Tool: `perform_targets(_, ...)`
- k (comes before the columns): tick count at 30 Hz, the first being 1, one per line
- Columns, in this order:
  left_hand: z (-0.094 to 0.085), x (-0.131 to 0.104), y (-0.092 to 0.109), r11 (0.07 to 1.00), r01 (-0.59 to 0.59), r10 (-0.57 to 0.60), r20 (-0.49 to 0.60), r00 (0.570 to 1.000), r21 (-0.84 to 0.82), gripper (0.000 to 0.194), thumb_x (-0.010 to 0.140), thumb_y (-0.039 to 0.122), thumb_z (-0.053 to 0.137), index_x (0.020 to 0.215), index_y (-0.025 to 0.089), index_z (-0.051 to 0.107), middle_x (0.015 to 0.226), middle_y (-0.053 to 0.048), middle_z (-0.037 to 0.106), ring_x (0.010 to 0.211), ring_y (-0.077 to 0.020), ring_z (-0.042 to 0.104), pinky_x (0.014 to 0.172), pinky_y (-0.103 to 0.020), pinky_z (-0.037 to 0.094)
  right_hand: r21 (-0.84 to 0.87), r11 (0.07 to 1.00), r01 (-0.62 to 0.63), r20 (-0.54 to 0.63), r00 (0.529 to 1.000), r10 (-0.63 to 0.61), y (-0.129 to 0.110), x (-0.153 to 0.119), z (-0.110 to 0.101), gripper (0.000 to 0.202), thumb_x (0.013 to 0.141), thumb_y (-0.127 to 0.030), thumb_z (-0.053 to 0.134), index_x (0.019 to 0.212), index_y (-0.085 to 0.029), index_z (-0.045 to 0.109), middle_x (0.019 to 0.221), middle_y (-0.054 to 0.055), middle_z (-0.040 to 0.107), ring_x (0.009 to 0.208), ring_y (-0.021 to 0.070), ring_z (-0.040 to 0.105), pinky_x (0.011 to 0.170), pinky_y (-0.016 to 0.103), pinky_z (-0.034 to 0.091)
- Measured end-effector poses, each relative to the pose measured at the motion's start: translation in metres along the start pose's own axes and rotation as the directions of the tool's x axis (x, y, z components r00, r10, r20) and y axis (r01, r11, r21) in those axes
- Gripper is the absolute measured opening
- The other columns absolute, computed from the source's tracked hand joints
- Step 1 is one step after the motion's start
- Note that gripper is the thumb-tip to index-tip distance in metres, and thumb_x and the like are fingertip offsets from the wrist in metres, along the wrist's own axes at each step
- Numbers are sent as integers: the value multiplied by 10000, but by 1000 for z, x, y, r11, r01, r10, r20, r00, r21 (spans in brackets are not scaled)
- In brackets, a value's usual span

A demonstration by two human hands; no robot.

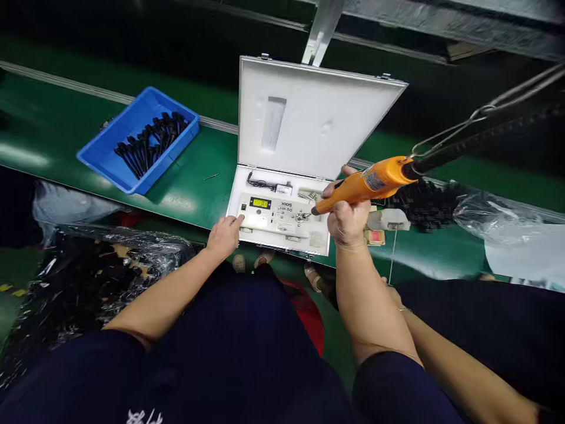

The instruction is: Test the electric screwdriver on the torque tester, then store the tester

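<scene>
My right hand (pixel 348 219) is wrapped round an orange electric screwdriver (pixel 371 184), which hangs from a metal hook. Its dark tip points left, at the round metal fitting (pixel 302 217) on a white HIOS HP-50 meter (pixel 265 222). The tip is at or close to the fitting; contact is too small to tell. A yellow display (pixel 260 203) on the meter is lit. The meter lies in an open silver case (pixel 320 121) with its lid raised. My left hand (pixel 225 235) rests at the meter's left end, fingers loosely extended, holding nothing. A cable with an adapter (pixel 283 189) lies behind the meter.
A blue bin (pixel 101 147) of black parts stands left on the green table (pixel 194 176). A thin metal bit (pixel 211 176) lies beside it. Right are small boxes (pixel 388 220), black parts (pixel 424 206) and plastic wrap. Another person's arm (pixel 459 365) is at lower right.
</scene>
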State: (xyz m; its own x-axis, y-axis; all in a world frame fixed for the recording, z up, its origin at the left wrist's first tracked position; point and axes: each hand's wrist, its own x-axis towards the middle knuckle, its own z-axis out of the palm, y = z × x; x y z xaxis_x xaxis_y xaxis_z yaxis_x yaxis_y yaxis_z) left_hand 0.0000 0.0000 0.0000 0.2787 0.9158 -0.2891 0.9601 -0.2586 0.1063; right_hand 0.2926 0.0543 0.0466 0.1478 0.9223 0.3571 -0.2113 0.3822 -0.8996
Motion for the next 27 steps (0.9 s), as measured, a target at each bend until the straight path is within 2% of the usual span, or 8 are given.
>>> perform_targets(3, 10, 1, -1, 1000, -2, 2, -18, 1000, -3, 490, 942, 233, 373, 1423, 167, 436, 1205, -115, 593, 1038, -265, 506, 926, -376, 432, -162, 985, -66, -93, 994, 51, 2, -2, 0, 620, 694, -499, 769, 1220, -262, 541, 775, -13, 552, 677, 157, 560, 595, 304, 513)
perform_targets(7, 18, -1, -6, 999, -15, 12, -78, 997, -44, 575, 932, 272, 411, 1482, 128, 324, 1208, -139, 587, 1049, -268, 507, 922, -383, 439, -228, 968, -101, -153, 986, 67, 2, -4, 3, 597, 675, -480, 791, 1169, -261, 537, 768, -16, 545, 658, 169, 569, 644, 372, 553)
perform_targets(11, 19, -2, -9, 998, -26, 20, -102, 995, -63, 574, 927, 268, 416, 1474, 113, 338, 1200, -140, 588, 1041, -271, 505, 929, -391, 441, -220, 970, -105, -163, 984, 69, -1, -4, 7, 560, 685, -507, 776, 1140, -268, 555, 744, -17, 539, 647, 177, 565, 649, 396, 548)
perform_targets(13, 19, -2, -8, 997, -24, 17, -107, 994, -68, 564, 928, 270, 419, 1467, 115, 357, 1200, -135, 589, 1038, -270, 506, 933, -391, 441, -174, 981, -85, -144, 988, 60, -4, -3, 8, 566, 688, -591, 739, 1124, -270, 575, 708, -18, 527, 632, 181, 553, 601, 373, 525)
perform_targets(15, 20, -1, -8, 997, -24, 16, -109, 994, -71, 551, 929, 267, 421, 1461, 128, 375, 1201, -127, 590, 1038, -266, 508, 934, -389, 444, -97, 993, -73, -117, 991, 62, -6, -1, 8, 623, 704, -741, 620, 1114, -272, 593, 709, -2, 525, 629, 191, 546, 536, 346, 488)
perform_targets(18, 21, -1, -8, 997, -36, 30, -95, 995, -66, 504, 932, 251, 413, 1427, 160, 434, 1210, -113, 588, 1045, -261, 509, 928, -384, 452, -83, 992, -95, -142, 986, 83, -9, 1, 9, 747, 733, -882, 363, 1120, -285, 593, 867, 47, 570, 680, 212, 569, 533, 362, 479)
perform_targets(21, 19, 0, -8, 998, -39, 35, -77, 996, -53, 477, 933, 224, 397, 1402, 169, 468, 1212, -112, 587, 1048, -258, 508, 918, -381, 461, -139, 980, -144, -174, 978, 119, -13, 2, 9, 778, 730, -903, 293, 1139, -301, 567, 1004, 67, 586, 741, 229, 578, 614, 403, 504)
perform_targets(27, 17, 0, -10, 998, -59, 58, -69, 996, -18, 510, 915, 177, 383, 1421, 138, 432, 1192, -135, 590, 1032, -266, 510, 903, -390, 465, -14, 978, -210, -129, 970, 206, -18, 2, 12, 718, 726, -832, 377, 1147, -282, 564, 893, 68, 592, 749, 243, 549, 685, 445, 501)
